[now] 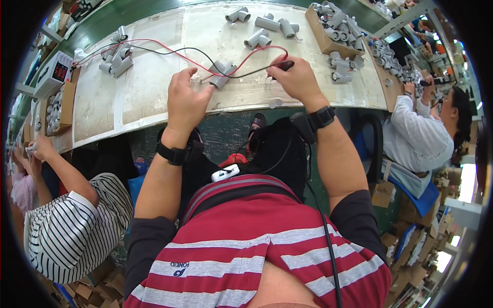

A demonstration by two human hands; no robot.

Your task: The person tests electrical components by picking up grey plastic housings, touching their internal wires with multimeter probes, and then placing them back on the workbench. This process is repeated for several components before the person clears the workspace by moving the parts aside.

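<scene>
My right hand point(300, 84) is closed around a black-handled test probe point(283, 65), at the middle of the worktable. A red lead point(267, 47) and a black lead point(251, 74) run up to that hand. My left hand point(186, 100) rests by the table's near edge, thumb and forefinger apart. Between the hands lies a grey T-shaped tubular part point(222, 81), its thin wires pointing toward my left fingers. The leads cross over this part. Whether the left fingertips touch the wires is too small to tell.
A white box with a red display point(54, 74) stands at the left, where the leads end. Grey parts point(119, 64) are heaped nearby, others point(254, 38) lie at the back. Cardboard boxes of parts point(313, 32) stand right and left. Co-workers point(418, 136) sit on both sides.
</scene>
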